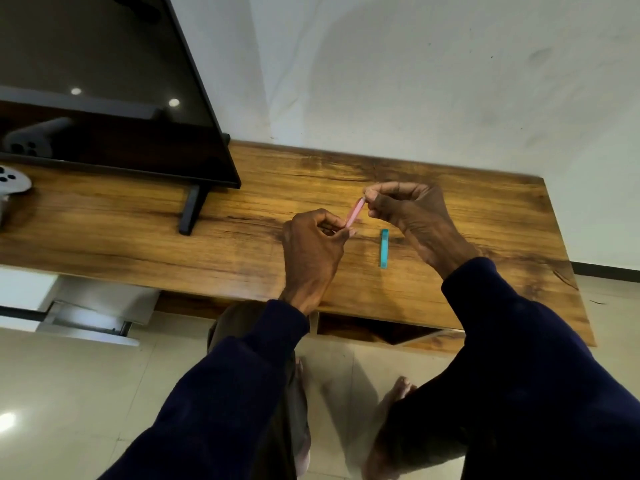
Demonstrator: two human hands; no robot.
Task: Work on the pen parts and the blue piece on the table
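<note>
Seen from the head camera: above the middle of a wooden tabletop [138,244], the left hand [311,251] pinches the lower end of a slim pink stick [355,212] while the right hand [412,213] pinches its upper end, fingers curled. It looks light, stiff and perhaps snappable, best held at the ends. A blue stick [384,248] lies flat nearby, toward the front edge; a television [104,81] stands at the tabletop's left.
</note>
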